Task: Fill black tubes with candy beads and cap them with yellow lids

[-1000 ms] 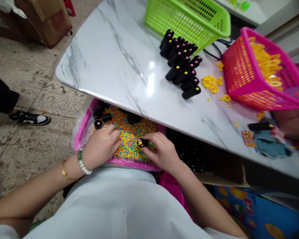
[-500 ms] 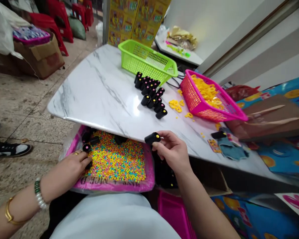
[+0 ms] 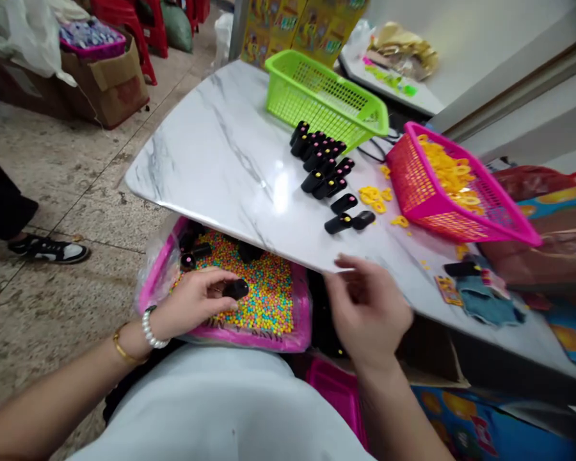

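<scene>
My left hand [image 3: 199,296] pinches a small black cylinder [image 3: 236,289] just above the colourful candy-like beads [image 3: 264,301]. These fill a pink tray [image 3: 301,314] lined with clear plastic, and several more black cylinders [image 3: 188,261] lie at its left and back. My right hand [image 3: 369,307], somewhat blurred, is over the table's front edge with its fingers apart and nothing seen in them. Beyond it, several black cylinders [image 3: 320,157], many showing a yellow or pink bead at the end, are grouped on the table. One black cylinder [image 3: 363,219] is at the near right of the group.
A green basket [image 3: 326,96] stands behind the cylinders on the white marbled table [image 3: 196,147]. To the right, a pink basket [image 3: 413,186] holds yellow rings [image 3: 454,176]; more yellow rings [image 3: 373,198] lie beside it. A person's shoe [image 3: 50,248] is on the floor at left.
The cylinder from my right hand is now on the table, and that hand is empty. My left hand has moved right over the beads with a black cylinder. The view has shifted.
</scene>
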`<state>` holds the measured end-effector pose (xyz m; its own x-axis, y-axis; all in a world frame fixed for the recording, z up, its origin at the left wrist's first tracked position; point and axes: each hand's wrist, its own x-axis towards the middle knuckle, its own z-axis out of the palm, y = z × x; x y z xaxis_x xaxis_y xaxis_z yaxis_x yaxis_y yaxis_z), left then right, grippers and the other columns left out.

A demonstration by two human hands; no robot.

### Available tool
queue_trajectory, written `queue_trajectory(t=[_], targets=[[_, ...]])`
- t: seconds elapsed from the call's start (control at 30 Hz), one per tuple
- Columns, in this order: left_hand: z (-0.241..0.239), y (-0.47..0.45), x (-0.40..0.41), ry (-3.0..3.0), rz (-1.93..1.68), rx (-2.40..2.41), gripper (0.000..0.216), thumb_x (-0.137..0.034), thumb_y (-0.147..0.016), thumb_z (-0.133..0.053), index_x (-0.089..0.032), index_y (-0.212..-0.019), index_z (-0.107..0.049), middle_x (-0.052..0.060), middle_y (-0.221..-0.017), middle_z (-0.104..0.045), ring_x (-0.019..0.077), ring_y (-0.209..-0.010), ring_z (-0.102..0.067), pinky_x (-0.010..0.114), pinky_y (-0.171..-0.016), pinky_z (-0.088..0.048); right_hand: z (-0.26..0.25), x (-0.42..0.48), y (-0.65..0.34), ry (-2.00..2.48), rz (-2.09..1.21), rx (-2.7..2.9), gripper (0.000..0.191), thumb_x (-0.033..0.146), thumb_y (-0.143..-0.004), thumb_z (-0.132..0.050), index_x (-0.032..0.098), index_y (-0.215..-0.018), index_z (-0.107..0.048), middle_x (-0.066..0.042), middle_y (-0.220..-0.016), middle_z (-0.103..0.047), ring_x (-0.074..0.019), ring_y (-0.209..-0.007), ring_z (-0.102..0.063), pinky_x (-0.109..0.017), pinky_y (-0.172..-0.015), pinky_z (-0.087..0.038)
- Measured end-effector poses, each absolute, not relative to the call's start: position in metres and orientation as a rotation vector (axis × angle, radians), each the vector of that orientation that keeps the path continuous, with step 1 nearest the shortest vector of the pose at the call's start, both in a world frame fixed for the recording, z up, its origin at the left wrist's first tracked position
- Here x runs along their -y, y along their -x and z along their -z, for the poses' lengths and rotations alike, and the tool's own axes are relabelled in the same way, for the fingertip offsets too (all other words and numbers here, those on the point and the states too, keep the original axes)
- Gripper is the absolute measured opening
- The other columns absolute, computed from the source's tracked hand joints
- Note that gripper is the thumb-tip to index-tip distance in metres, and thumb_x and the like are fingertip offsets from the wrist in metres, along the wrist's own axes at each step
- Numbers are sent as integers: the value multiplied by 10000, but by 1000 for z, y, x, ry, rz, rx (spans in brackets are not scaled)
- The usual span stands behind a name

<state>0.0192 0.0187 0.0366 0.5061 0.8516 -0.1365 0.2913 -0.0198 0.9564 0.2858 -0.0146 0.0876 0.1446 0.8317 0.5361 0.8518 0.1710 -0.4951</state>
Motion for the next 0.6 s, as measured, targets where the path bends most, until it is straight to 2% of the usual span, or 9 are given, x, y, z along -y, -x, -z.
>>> queue_trajectory(t=[0.07, 0.13, 0.23, 0.3, 0.37, 0.43, 0.53, 0.6], targets=[[-34, -28, -17, -1465, -560, -966, 499, -294, -751, -712, -170, -1222, -603, 27, -891, -692, 150, -797, -652, 275, -720, -545, -78, 34, -262, 1394, -118, 2071, 348, 209, -922, -576, 298, -1252, -639, -91, -1214, -675, -251, -1073, -663, -432, -912, -585], [-34, -34, -15, -1466, -532, -930, 600, -257, -742, -700, -175, -1310, -526, -2, -823, -681, 139, -748, -647, 247, -669, -530, -62, 42, -245, 1189, -251, 2387, 391, 186, -965, -491, 291, -1327, -597, -93, -1301, -639, -262, -1190, -606, -441, -980, -549], [-33, -37, -13, -1673, -432, -976, 623, -206, -760, -648, -177, -1361, -485, 0, -787, -704, 155, -708, -665, 259, -656, -529, -34, 37, -240, 1130, -266, 2553, 368, 209, -997, -451, 183, -1340, -582, -143, -1212, -676, -260, -1101, -631, -416, -916, -561], [-27, -35, -13, -1865, -382, -1044, 535, -223, -780, -636, -182, -1308, -557, 54, -902, -741, 201, -804, -696, 321, -747, -557, -18, 28, -248, 1266, -232, 2578, 332, 195, -968, -508, 151, -1277, -621, -159, -1173, -677, -266, -1057, -627, -409, -888, -557], [-21, -32, -17, -2005, -453, -1087, 402, -296, -821, -618, -196, -1209, -639, 99, -1093, -731, 244, -978, -696, 373, -880, -552, -6, 18, -255, 1516, -201, 2572, 297, 157, -925, -556, 169, -1202, -664, -148, -1119, -680, -261, -995, -631, -392, -841, -559], [-17, -31, -22, -2070, -532, -1113, 354, -380, -862, -582, -206, -1157, -674, 95, -1136, -725, 251, -1016, -694, 379, -917, -552, -1, 12, -258, 1695, -283, 2562, 285, 142, -894, -585, 199, -1155, -683, -115, -1053, -688, -233, -927, -647, -350, -803, -558], [-16, -33, -25, -2137, -573, -1058, 376, -452, -878, -571, -233, -1161, -686, 70, -1131, -733, 236, -1004, -706, 346, -905, -569, -9, 14, -262, 1589, -542, 2551, 345, 202, -873, -628, 221, -1216, -644, -75, -1085, -697, -199, -953, -668, -298, -828, -555], [-12, -34, -24, -2199, -573, -1006, 386, -473, -879, -572, -255, -1175, -689, 68, -1168, -722, 237, -1038, -700, 339, -918, -569, -29, 22, -279, 1454, -469, 2405, 403, 241, -889, -609, 246, -1292, -592, -70, -1151, -693, -200, -1012, -666, -317, -877, -553]])
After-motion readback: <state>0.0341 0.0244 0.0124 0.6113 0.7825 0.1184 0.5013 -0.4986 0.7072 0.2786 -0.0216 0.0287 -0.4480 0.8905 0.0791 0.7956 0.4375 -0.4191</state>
